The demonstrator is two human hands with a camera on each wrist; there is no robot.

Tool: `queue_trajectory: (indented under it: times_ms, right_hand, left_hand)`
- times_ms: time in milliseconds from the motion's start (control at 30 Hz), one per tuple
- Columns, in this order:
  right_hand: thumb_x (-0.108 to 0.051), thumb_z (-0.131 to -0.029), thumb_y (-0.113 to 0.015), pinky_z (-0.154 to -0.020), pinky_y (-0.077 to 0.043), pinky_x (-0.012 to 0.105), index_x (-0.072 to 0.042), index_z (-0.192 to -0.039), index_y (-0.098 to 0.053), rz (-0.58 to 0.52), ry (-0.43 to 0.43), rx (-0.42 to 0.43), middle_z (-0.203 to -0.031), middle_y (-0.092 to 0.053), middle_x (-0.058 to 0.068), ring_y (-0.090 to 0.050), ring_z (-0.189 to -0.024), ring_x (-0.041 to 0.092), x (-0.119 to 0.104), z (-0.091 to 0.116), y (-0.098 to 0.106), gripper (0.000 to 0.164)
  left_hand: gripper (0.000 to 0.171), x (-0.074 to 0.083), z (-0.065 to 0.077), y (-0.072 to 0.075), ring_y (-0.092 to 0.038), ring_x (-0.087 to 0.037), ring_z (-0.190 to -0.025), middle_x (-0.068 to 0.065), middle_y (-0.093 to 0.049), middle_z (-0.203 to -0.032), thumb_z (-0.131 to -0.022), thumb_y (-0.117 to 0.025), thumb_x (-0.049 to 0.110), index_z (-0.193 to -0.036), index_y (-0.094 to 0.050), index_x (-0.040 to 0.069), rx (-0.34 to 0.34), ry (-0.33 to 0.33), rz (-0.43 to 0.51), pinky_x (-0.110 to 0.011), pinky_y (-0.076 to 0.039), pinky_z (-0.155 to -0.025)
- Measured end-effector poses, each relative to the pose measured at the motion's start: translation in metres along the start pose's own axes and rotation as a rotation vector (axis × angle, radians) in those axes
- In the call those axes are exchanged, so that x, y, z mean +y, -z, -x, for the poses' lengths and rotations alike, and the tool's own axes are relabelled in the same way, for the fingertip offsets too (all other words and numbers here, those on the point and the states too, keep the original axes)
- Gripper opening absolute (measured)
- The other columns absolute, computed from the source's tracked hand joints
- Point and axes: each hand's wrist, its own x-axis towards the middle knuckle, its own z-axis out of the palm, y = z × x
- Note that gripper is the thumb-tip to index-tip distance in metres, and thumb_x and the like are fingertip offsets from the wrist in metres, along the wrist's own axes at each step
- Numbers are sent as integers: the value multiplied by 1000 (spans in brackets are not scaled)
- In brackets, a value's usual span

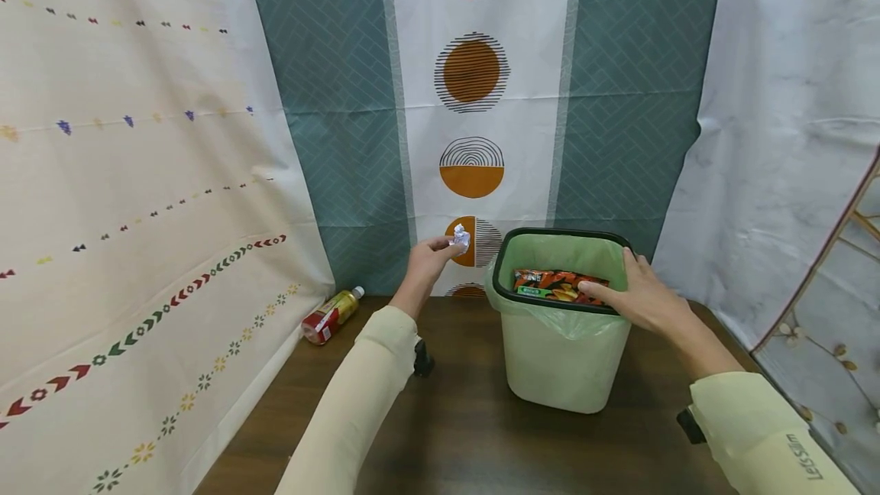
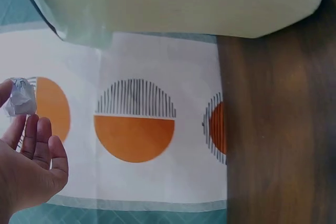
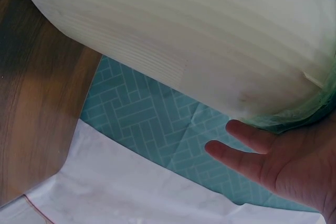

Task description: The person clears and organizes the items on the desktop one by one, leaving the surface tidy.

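Note:
My left hand (image 1: 427, 264) pinches a crumpled ball of white paper (image 1: 461, 240) between thumb and fingertips, in the air left of the trash bin (image 1: 562, 365). The left wrist view shows the paper ball (image 2: 22, 97) at the fingertips, the other fingers loosely bent. Pale green and upright, the bin has a black rim and a thin green bag (image 1: 567, 247) lining it. My right hand (image 1: 646, 292) holds the bin's right rim, thumb over the inside and fingers outside. Inside lies a red and orange snack packet (image 1: 550, 283), partly hidden by the front rim.
A capped drink bottle (image 1: 331, 315) with a red and yellow label lies on its side at the table's back left. The dark wooden table (image 1: 454, 434) carries the bin. Patterned cloths (image 1: 344, 98) hang behind and on both sides.

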Motion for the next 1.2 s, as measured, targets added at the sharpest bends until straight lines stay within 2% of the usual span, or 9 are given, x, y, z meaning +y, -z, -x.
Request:
queue_trajectory:
  times_ms: [300, 533, 800, 933, 1200]
  right_hand:
    - [-82, -85, -44, -94, -11, 84, -1, -154, 18, 0, 4, -2, -154, 13, 39, -4, -138, 62, 1, -1, -1, 123]
    - [-81, -85, -44, -94, -11, 84, -1, -154, 18, -3, 7, -2, -154, 13, 40, -4, -138, 62, 0, 0, -1, 122]
    - [-81, -85, -44, -94, -11, 84, 0, -153, 17, -2, 9, -2, -154, 13, 40, -3, -138, 62, 0, 0, -1, 122]
    - [-81, -85, -44, -94, -10, 84, 0, -154, 17, -1, 8, -4, -154, 13, 39, -3, -138, 62, 0, 1, 0, 122]
    - [-80, -86, -44, -93, -11, 84, 0, -154, 17, 3, 9, 2, -154, 12, 40, -5, -137, 63, 1, -1, -1, 121]
  left_hand:
    - [41, 24, -1, -14, -55, -28, -120, -10, -62, -128, -90, -75, 32, -122, -69, 6, -30, -40, -26, -44, -43, -104]
    - [37, 41, 2, -29, -58, -24, -111, -8, -66, -117, -89, -75, 27, -119, -71, 6, -70, -69, 18, -41, -45, -101]
    - [34, 50, 3, -43, -60, -25, -106, -6, -68, -111, -89, -76, 26, -116, -72, 6, -97, -103, 17, -37, -49, -95]
    - [34, 53, 6, -49, -60, -19, -98, -4, -68, -108, -88, -77, 27, -115, -73, 7, -99, -112, 4, -33, -51, -88]
    - [36, 60, 13, -60, -60, -17, -97, -2, -68, -108, -87, -78, 28, -117, -72, 9, -127, -92, 9, -34, -51, -88]
